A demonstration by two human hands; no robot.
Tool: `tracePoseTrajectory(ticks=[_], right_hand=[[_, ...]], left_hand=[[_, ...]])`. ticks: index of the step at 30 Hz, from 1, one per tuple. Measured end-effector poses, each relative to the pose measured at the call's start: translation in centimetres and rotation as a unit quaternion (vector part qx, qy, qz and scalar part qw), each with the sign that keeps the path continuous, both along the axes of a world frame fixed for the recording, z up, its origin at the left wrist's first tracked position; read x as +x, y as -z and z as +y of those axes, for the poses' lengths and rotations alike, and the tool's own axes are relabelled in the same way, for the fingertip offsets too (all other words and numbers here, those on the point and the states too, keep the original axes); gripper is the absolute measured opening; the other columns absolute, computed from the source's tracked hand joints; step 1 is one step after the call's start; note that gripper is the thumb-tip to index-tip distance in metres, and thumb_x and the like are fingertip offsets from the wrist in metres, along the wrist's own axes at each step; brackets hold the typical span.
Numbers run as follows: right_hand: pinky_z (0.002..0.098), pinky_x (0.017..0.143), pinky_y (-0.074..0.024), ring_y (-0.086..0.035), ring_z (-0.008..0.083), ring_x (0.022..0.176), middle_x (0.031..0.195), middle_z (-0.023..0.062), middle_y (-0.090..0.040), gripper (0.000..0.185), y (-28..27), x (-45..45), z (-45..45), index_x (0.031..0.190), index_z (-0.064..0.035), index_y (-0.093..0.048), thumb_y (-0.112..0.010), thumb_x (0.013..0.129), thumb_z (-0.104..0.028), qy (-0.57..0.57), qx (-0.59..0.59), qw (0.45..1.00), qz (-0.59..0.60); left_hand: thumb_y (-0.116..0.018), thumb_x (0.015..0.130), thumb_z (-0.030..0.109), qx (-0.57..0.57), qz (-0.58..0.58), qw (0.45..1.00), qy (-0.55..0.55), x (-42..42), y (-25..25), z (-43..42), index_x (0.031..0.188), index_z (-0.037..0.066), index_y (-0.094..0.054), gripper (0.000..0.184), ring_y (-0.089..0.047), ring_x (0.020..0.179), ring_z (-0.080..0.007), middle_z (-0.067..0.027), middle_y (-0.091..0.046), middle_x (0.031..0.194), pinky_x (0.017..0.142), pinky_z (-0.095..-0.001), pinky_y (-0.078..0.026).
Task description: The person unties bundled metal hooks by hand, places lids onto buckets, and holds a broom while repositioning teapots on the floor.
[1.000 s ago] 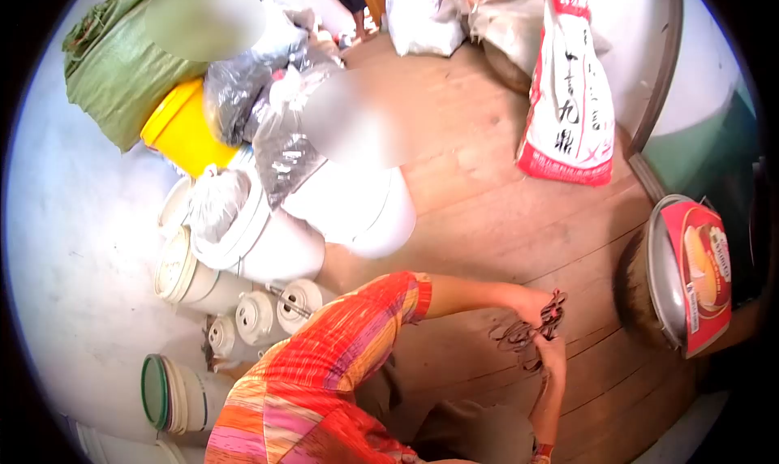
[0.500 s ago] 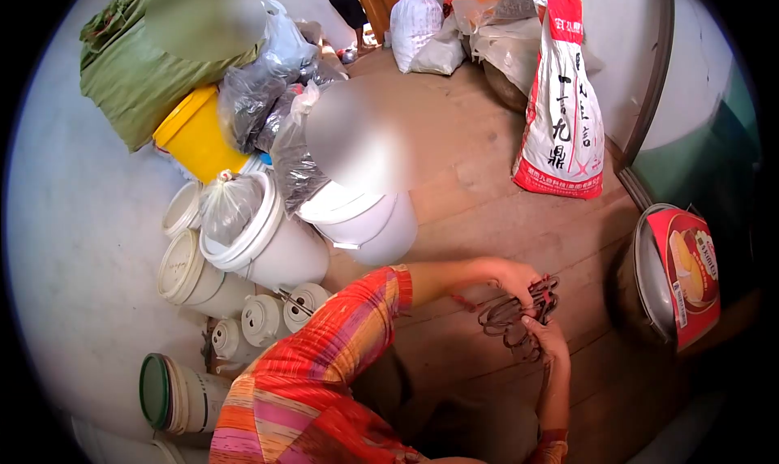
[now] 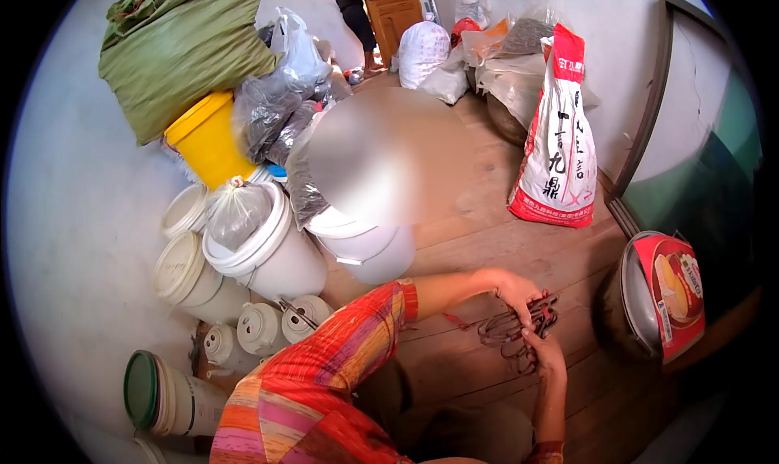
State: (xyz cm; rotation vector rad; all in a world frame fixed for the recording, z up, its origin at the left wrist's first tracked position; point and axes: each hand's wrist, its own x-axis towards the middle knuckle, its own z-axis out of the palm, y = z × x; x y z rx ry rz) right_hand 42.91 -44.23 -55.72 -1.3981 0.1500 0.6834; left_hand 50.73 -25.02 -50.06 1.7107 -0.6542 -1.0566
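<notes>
A bundle of thin, dark brown looped cord, with bits of red on it, is gathered between my two hands over the floorboards. My left hand comes in from the left and has its fingers closed on the upper part of the loops. Just below it, my right hand pinches the same bundle between thumb and fingers. Several loops hang out to the left and downward. Exactly what the cord is made of is too small to tell.
White lidded buckets, a yellow bucket and teapot-like pots line the left. A red-and-white sack stands ahead. At right is a metal-lidded pot with a red carton piece. Far back, a person stands by a wooden door.
The view has tilted upward, so more of the person by the door shows. Both hands stay closed on the bundle, with the fingers slightly shifted.
</notes>
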Motion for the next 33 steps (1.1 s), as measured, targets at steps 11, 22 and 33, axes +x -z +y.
tracePoseTrajectory(ticks=[11,22,33], right_hand=[[0.0212,0.05,-0.0338,-0.044,0.0064,0.058,0.072,-0.0051,-0.053,0.03,-1.8,-1.6,-1.1,0.093,-0.0109,-0.058,-0.075,0.074,-0.026,-0.004,-0.028,0.999,-0.036],[0.0255,0.065,-0.0448,-0.055,0.0112,0.073,0.088,0.001,-0.061,0.042,-0.9,-2.2,-1.1,0.106,-0.0055,-0.057,-0.077,0.071,-0.017,0.027,0.027,0.999,-0.015],[0.0189,0.049,-0.0344,-0.047,0.0047,0.06,0.08,-0.0004,-0.059,0.044,-1.9,-1.6,-3.4,0.103,-0.0054,-0.058,-0.073,0.062,-0.012,-0.085,0.047,0.995,-0.005]], left_hand=[[-0.066,0.074,-0.004,-0.096,0.055,0.994,-0.001,-1.8,2.0,-0.4,0.115,0.0,-0.05,0.045,-0.058,0.09,-0.0126,-0.008,-0.063,0.1,0.079,-0.0278,-0.047],[-0.073,0.072,0.008,-0.08,-0.057,0.994,-0.044,-2.9,2.2,-1.3,0.102,-0.001,-0.055,0.035,-0.058,0.079,-0.014,-0.0085,-0.065,0.086,0.07,-0.0293,-0.047],[-0.066,0.081,0.014,-0.107,0.122,0.98,0.117,-1.2,1.2,0.7,0.107,-0.002,-0.053,0.034,-0.057,0.086,-0.0139,-0.008,-0.063,0.093,0.072,-0.0272,-0.047]])
